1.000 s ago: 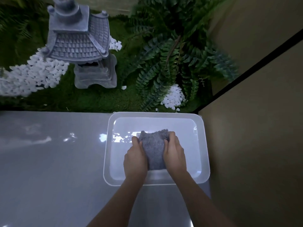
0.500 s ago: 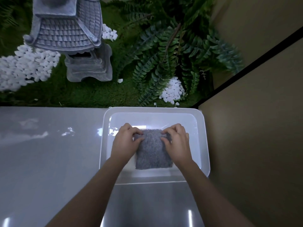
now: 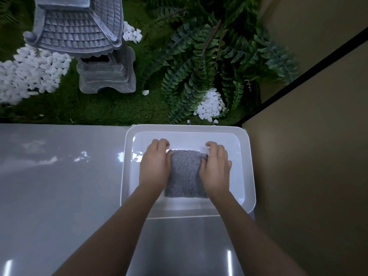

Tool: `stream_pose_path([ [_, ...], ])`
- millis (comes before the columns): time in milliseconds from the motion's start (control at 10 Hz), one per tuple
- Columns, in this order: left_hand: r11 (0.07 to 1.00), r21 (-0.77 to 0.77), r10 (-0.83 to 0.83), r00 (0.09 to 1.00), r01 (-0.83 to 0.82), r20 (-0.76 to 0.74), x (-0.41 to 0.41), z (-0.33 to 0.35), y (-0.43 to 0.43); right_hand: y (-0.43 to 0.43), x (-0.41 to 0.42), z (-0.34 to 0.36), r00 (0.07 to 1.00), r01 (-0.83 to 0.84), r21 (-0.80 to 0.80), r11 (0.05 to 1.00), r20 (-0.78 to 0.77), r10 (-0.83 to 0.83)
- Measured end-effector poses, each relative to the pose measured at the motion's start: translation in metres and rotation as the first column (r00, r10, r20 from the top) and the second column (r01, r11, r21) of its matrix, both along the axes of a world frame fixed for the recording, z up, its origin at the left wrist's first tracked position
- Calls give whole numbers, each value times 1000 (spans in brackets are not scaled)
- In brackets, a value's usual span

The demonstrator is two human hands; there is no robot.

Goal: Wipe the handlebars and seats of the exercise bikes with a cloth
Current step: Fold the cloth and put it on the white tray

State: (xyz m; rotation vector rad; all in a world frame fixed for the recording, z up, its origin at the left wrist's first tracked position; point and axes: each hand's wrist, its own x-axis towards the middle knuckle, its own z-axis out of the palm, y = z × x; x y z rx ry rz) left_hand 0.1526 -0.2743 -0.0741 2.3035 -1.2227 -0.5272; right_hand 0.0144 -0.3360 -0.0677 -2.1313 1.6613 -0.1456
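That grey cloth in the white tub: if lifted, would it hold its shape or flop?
Probably flop. The grey cloth looks like soft, nubbly towelling folded flat, so it should droop from both hands. It is likely light, heavier if the white tub holds water, which I cannot tell. It seems neither fragile nor slippery.

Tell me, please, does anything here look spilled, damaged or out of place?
Nothing stands out. The grey cloth lies folded in the white tray on the glossy floor, with the left hand and right hand on its sides. One white pebble lies loose on the moss beside the stone lantern.
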Motion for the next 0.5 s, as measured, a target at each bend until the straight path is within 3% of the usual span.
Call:
stream_pose_path([
  [100, 960, -18, -265, 921, 281, 285, -9, -1, 10, 13, -1, 6, 979, -202, -221, 954, -17, 204],
  [200, 846, 154, -531, 776, 511, 341, -8, -7, 30, 26, -19, -2, 871, -486, -189, 853, -187, 455],
  [300, 774, 366, -621, 732, 517, 281, 0, -10, 40, 24, -38, -11, 797, -539, 105, 836, -257, 546],
  [400, 702, 504, -671, 703, 503, 233, 4, -10, 38, 17, -45, -12, 746, -560, 190, 807, -308, 590],
  [500, 712, 577, -612, 757, 400, 231, 8, 5, 38, 7, -50, 5, 797, -461, 206, 863, -332, 505],
])
